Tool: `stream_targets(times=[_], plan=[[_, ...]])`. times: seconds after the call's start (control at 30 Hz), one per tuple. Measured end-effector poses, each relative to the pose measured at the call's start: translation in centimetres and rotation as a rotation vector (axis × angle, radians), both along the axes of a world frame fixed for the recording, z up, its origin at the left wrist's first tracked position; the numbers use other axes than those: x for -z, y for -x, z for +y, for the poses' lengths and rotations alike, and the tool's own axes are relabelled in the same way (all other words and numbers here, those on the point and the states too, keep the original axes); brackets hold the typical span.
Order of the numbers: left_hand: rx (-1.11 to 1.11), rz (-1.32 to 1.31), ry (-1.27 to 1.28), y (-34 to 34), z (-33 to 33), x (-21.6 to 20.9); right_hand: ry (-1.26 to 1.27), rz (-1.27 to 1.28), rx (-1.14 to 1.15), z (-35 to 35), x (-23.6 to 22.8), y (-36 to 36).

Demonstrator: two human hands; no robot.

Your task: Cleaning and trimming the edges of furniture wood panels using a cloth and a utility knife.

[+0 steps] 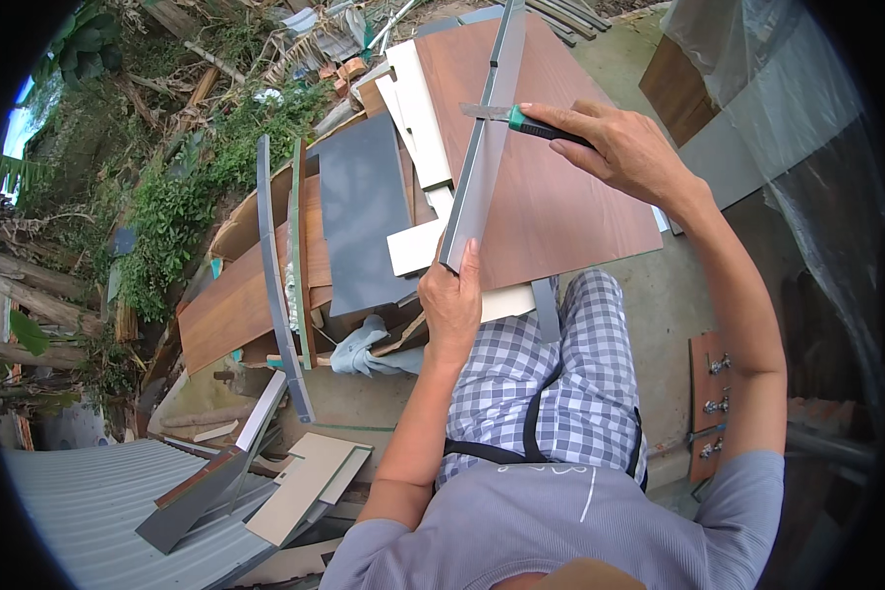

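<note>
- So the right hand (619, 143) is gripping a utility knife (539, 125), fingers wrapped around the black and green handle, thumb and index running along toward the blade.
- The knife is sticking out to the left of that hand, and its blade is crossing the long grey strip (479, 177). Can't tell how hard it's pressing.
- Left hand (450, 300) is pinching the near end of that strip, thumb lying along the pale face. The rest of it is stretching away from that hand to the far side.
- The strip is running over a big brown wood-grain board (570, 197), which is sitting in front of the person's checked trousers (531, 393).
- Just left, white panels (418, 113) and a dark grey panel (366, 206) are lying on a messy pile.
- Container-wise, a tan curved wall (234, 226) is showing left of the pile; honestly can't tell if it's a box or a bent sheet. Boards are lying beside it.
- A pale blue rag (364, 346) is bunching up at the pile's near end.
</note>
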State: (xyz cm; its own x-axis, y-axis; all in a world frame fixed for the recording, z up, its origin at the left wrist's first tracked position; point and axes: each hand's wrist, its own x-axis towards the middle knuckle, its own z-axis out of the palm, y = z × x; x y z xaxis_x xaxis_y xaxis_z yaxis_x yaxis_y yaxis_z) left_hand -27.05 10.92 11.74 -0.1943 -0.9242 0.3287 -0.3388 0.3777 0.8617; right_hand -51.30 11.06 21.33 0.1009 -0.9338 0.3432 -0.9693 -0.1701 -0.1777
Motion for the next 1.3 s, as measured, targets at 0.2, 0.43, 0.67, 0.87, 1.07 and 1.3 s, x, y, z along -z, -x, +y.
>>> stream_targets(times=[0.2, 0.43, 0.67, 0.87, 1.07, 1.3], plan=[[-0.009, -0.031, -0.004, 0.0, 0.1, 0.0, 0.01, 0.016, 0.001, -0.3, -0.9, 0.1], [0.004, -0.009, -0.023, 0.2, 0.1, -0.2, 0.029, 0.047, -0.009, -0.7, 0.2, 1.2], [-0.019, -0.033, 0.014, -0.3, 0.0, -0.2, -0.003, 0.034, -0.136, 0.7, -0.2, -1.5], [0.014, -0.046, -0.042, 0.1, 0.1, 0.0, 0.144, 0.057, 0.115, -1.3, 0.7, 1.9], [0.007, -0.049, -0.057, 0.1, 0.3, -0.5, 0.017, -0.019, -0.015, -0.4, 0.6, 0.6], [0.006, -0.08, -0.056, -0.4, 0.1, 0.1, 0.015, 0.035, -0.011, -0.3, 0.1, -0.4]])
